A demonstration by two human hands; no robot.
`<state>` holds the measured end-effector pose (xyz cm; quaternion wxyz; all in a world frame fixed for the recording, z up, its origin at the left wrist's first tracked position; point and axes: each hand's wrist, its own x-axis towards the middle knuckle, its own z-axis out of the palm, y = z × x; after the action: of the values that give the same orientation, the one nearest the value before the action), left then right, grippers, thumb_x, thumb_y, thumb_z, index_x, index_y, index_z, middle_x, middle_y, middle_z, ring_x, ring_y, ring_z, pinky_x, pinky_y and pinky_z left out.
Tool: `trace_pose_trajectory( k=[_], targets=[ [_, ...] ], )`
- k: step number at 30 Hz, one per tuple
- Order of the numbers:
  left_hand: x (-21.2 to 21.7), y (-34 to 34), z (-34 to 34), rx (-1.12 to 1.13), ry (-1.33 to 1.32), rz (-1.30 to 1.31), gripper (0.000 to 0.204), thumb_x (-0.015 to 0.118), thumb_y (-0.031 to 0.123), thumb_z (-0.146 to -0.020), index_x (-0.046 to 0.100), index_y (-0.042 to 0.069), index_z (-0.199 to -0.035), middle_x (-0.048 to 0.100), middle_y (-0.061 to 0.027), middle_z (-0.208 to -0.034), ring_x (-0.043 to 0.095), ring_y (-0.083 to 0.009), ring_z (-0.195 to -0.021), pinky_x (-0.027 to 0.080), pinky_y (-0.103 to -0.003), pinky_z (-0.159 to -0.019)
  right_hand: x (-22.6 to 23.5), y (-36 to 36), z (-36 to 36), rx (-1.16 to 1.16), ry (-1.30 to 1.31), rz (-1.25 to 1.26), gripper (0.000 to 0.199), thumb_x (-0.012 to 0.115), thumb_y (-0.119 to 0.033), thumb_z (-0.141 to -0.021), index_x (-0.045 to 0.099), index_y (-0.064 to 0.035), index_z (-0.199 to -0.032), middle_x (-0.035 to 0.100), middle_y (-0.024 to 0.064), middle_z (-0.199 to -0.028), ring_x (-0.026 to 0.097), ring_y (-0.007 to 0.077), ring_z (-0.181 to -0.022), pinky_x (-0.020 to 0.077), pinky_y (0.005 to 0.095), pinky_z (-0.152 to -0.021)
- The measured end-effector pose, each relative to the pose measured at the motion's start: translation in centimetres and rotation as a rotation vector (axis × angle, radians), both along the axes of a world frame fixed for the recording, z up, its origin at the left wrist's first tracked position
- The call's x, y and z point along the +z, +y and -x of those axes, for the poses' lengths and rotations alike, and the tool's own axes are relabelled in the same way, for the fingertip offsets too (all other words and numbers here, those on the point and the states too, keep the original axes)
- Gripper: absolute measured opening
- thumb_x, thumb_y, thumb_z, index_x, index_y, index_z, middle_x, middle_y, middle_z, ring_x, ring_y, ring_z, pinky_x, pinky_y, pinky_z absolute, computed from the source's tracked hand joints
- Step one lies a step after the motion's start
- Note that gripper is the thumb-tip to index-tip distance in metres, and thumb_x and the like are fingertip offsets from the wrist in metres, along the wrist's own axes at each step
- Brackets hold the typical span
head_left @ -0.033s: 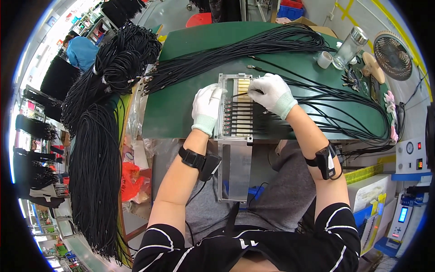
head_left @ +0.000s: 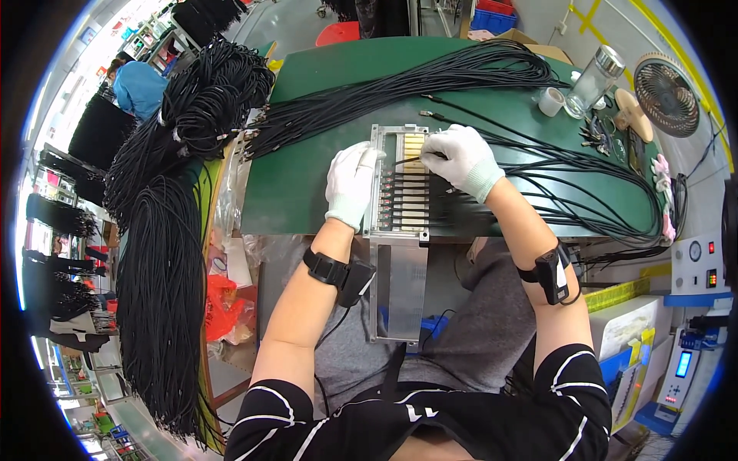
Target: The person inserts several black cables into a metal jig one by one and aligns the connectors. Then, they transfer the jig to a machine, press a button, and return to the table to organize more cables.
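Straddling the front edge of the green table, a silver metal fixture point(head_left: 397, 289) holds a row of black cables point(head_left: 407, 206) lying crosswise in its lower slots. Pale yellow slots point(head_left: 413, 142) show bare at its far end. My right hand point(head_left: 463, 161), in a white glove, pinches a black cable point(head_left: 407, 160) above the row; the cable's end points left over the fixture. My left hand point(head_left: 352, 181), also gloved in white, is closed at the fixture's left rail, its fingertips against the metal near the cable's end. What lies under those fingertips is hidden.
Loose cables point(head_left: 584, 189) run right from the fixture and curve back. A long cable bundle point(head_left: 400, 86) crosses the far table point(head_left: 307, 69); a thick mass of cables point(head_left: 161, 300) hangs at left. A glass bottle point(head_left: 594, 81), tape roll point(head_left: 550, 101) and fan point(head_left: 666, 94) stand far right.
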<state>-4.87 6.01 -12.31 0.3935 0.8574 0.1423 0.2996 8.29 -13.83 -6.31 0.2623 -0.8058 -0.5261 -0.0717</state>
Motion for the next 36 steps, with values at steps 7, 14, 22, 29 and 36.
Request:
trace_pose_trajectory(
  k=[7, 14, 22, 29, 36],
  targets=[
    [1.1, -1.5, 0.2, -0.028, 0.05, -0.048, 0.027, 0.062, 0.039, -0.094, 0.079, 0.02, -0.104, 0.063, -0.0143, -0.131, 0.054, -0.0332, -0.123, 0.043, -0.041, -0.103, -0.6, 0.2, 0.2, 0.033, 0.063, -0.079, 0.01, 0.071, -0.02, -0.081, 0.071, -0.0097, -0.082, 0.068, 0.0088, -0.077, 0.062, 0.0316, -0.076, 0.0498, 0.0423, -0.072],
    [1.5, -2.2, 0.3, -0.152, 0.121, -0.526, 0.031, 0.063, 0.05, -0.09, 0.078, 0.032, -0.112, 0.05, -0.0194, -0.146, 0.04, -0.041, -0.136, 0.028, -0.05, -0.116, -0.9, -0.8, -0.3, 0.0, -0.015, -0.021, 0.01, 0.074, -0.02, -0.079, 0.073, -0.0113, -0.083, 0.069, 0.0081, -0.079, 0.062, 0.0309, -0.078, 0.0502, 0.0415, -0.076],
    [2.1, -2.6, 0.3, -0.117, 0.261, -0.642, 0.031, 0.064, 0.052, -0.088, 0.077, 0.038, -0.113, 0.049, -0.0203, -0.148, 0.04, -0.0405, -0.137, 0.019, -0.054, -0.119, 1.0, -5.4, -2.0, 0.167, 0.098, 0.125, 0.01, 0.078, -0.018, -0.074, 0.074, -0.0142, -0.082, 0.067, 0.0039, -0.083, 0.061, 0.0286, -0.088, 0.0502, 0.04, -0.081],
    [1.5, -2.6, 0.4, -0.128, 0.232, -0.584, 0.029, 0.064, 0.05, -0.089, 0.076, 0.038, -0.113, 0.049, -0.0196, -0.148, 0.04, -0.0405, -0.137, 0.017, -0.054, -0.12, 1.1, -5.7, -1.8, 0.112, -0.019, 0.162, 0.015, 0.081, -0.016, -0.07, 0.073, -0.0139, -0.082, 0.065, 0.0022, -0.087, 0.059, 0.0277, -0.095, 0.0491, 0.0386, -0.085],
    [1.3, -2.3, 0.4, -0.154, 0.217, -0.521, 0.029, 0.065, 0.047, -0.089, 0.076, 0.037, -0.114, 0.048, -0.0191, -0.149, 0.04, -0.0408, -0.137, 0.016, -0.054, -0.12, 1.1, -5.6, -1.4, 0.127, -0.098, 0.123, 0.014, 0.08, -0.018, -0.072, 0.071, -0.0138, -0.083, 0.065, 0.0026, -0.089, 0.059, 0.0278, -0.092, 0.049, 0.0393, -0.085]
  ],
)
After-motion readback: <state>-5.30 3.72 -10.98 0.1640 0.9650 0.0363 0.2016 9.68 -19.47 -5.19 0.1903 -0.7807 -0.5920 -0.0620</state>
